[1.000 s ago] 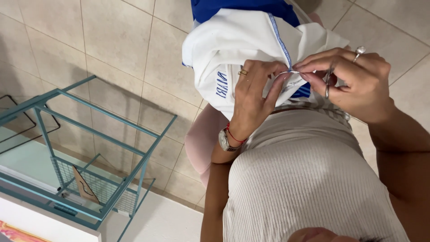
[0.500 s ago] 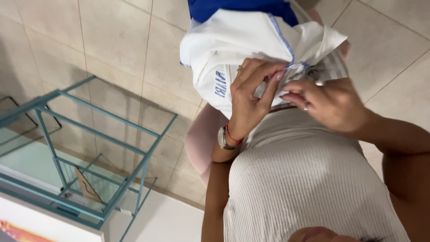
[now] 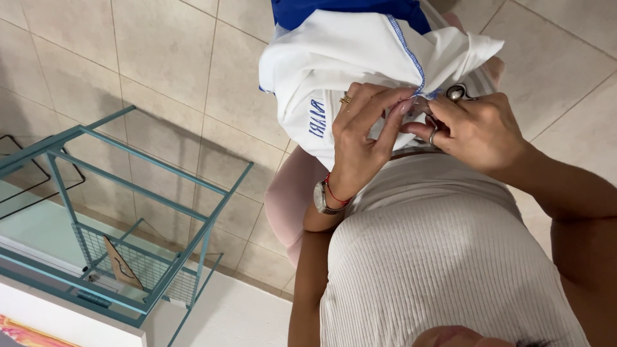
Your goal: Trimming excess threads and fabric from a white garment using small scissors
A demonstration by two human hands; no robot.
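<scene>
Both hands meet at the blue-stitched seam of a white garment (image 3: 340, 58) held up in front of the person's chest. The left hand (image 3: 363, 138) rises from below with the wrist bent back, palm turned toward the cloth, fingers spread long; its index finger and thumb pinch the fabric right at the seam edge (image 3: 411, 67), and a gold ring sits on one finger. A wristwatch (image 3: 321, 198) and a thin red bracelet (image 3: 337, 193) circle that wrist. The right hand (image 3: 479, 132) comes in from the right side, forearm running diagonally down to the frame's lower right corner, fingers curled in toward the same spot. It closes around small metal scissors (image 3: 457, 94), of which only a rounded handle loop shows above the knuckles; the blades are hidden behind the fingers and cloth, so I cannot tell whether they are parted or closed.

Dark blue embroidered lettering marks the white cloth near the left hand, and a blue fabric part (image 3: 347, 9) of the garment is cut off by the top edge. Below lies a ribbed beige top (image 3: 437, 257). A pink padded seat (image 3: 289, 199) peeks out behind the left forearm. On the tiled floor (image 3: 160, 58) to the left stands a teal metal-frame rack (image 3: 135, 250) with a wire mesh shelf, partly out of frame.
</scene>
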